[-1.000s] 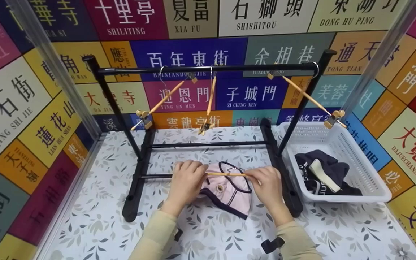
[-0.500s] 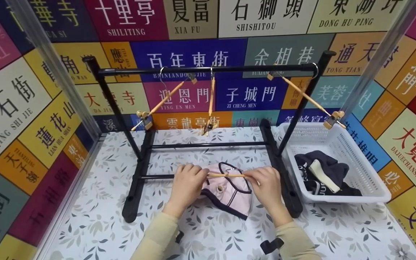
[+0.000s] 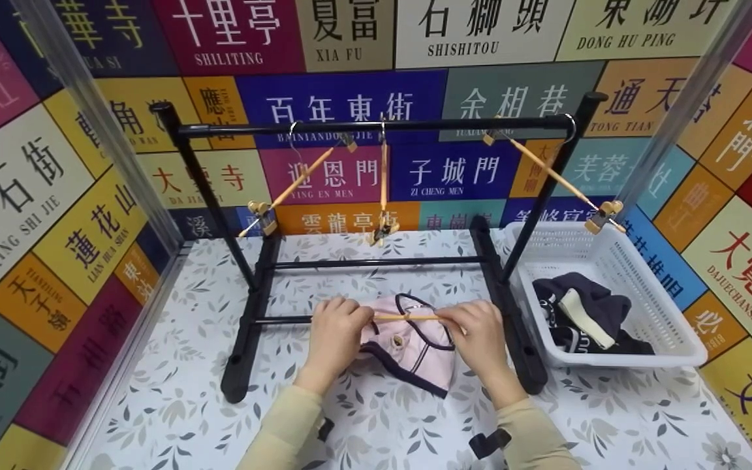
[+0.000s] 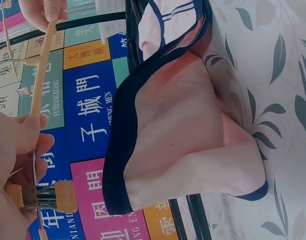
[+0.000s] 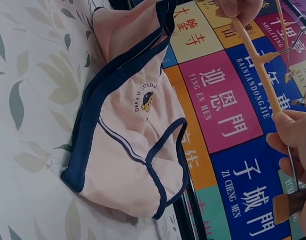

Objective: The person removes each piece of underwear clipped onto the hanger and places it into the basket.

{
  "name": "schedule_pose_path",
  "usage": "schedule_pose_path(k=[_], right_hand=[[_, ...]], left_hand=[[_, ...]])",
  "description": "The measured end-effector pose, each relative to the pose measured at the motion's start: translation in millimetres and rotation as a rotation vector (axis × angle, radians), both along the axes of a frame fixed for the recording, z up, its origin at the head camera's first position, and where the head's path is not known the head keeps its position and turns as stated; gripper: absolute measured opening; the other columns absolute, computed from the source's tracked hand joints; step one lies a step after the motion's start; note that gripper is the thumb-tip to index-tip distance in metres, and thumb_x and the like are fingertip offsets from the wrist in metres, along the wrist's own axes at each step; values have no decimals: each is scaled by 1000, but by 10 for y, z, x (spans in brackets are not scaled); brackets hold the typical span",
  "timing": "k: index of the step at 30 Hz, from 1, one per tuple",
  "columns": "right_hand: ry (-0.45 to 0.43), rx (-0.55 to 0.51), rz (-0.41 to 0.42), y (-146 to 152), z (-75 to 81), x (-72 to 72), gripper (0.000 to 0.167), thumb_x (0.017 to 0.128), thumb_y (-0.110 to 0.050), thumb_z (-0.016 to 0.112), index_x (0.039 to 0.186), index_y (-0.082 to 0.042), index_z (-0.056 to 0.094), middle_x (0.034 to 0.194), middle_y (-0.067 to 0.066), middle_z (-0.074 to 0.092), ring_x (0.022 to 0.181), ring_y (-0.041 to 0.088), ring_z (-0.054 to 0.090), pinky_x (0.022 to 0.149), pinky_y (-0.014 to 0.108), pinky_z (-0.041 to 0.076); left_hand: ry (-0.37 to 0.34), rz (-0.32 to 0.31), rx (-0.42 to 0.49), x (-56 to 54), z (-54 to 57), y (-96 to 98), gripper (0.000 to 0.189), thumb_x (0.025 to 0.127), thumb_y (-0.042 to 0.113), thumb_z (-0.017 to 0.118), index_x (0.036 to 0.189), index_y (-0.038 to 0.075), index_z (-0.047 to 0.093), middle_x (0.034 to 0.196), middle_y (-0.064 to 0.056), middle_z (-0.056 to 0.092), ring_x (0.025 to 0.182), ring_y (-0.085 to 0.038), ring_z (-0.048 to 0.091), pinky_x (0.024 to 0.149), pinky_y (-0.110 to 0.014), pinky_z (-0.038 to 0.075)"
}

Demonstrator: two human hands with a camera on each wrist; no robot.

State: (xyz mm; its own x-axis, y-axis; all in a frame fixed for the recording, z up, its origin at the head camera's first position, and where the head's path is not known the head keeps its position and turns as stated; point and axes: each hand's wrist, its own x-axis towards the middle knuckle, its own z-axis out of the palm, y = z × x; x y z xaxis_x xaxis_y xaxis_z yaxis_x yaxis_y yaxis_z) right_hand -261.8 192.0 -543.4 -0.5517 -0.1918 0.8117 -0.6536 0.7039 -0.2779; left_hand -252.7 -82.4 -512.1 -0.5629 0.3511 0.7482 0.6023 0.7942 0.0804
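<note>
Both hands hold a tan clip hanger (image 3: pixel 405 317) level above a pair of pink underpants with navy trim (image 3: pixel 433 367). My left hand (image 3: pixel 338 331) grips the bar toward its left end; a clip (image 4: pixel 65 196) sits by those fingers in the left wrist view. My right hand (image 3: pixel 479 336) pinches the bar toward its right end, close to another clip (image 5: pixel 288 206) in the right wrist view. The underpants lie rumpled on the patterned tabletop, apart from both hands, with a small bear print showing in the right wrist view.
A black rack (image 3: pixel 376 127) stands ahead, with several similar clip hangers on its top rail, among them a middle hanger (image 3: pixel 384 176). To the right is a white basket (image 3: pixel 670 326) holding dark clothes (image 3: pixel 601 303). Printed panels enclose the back and sides.
My right hand has shifted slightly left along with the bar's visible end. On the rail, the middle hanger has swung a little to the right at its lower end. The underpants stay put.
</note>
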Motion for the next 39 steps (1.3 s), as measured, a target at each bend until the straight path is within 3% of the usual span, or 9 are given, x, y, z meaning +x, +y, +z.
schedule_pose_path(k=[13, 20, 28, 32, 39], right_hand=[[7, 24, 52, 7, 27, -6, 25, 74, -5, 85, 97, -13, 77, 94, -3, 73, 88, 24, 63, 94, 54, 38], [84, -11, 192, -6, 86, 15, 25, 76, -4, 81, 98, -12, 76, 100, 0, 73, 94, 26, 65, 96, 59, 38], [91, 31, 327, -52, 15, 22, 33, 70, 2, 83, 100, -8, 75, 102, 2, 72, 95, 28, 65, 92, 45, 45], [28, 66, 333, -86, -75, 18, 34, 71, -1, 82, 103, -9, 74, 103, 1, 72, 97, 26, 64, 92, 48, 46], [-191, 151, 291, -155, -243, 22, 36, 79, -10, 81, 113, -13, 71, 112, 6, 69, 104, 26, 61, 92, 45, 46]], left_hand=[[-117, 64, 23, 34, 41, -31, 8, 80, 10, 76, 85, 16, 73, 80, -1, 67, 76, -23, 58, 70, -39, 41], [-157, 141, 33, 56, 58, -103, 9, 78, 14, 78, 85, 17, 73, 86, -2, 71, 80, -25, 61, 69, -41, 42], [-150, 199, 112, 68, 25, -222, 9, 79, 11, 78, 85, 15, 74, 81, -4, 70, 75, -28, 61, 64, -43, 41], [-152, 213, 148, 82, -8, -278, 11, 77, 10, 80, 86, 15, 75, 78, -4, 69, 72, -28, 60, 64, -45, 42], [-158, 238, 169, 116, -63, -353, 14, 74, 6, 81, 84, 14, 75, 76, -5, 69, 69, -30, 60, 62, -46, 41]])
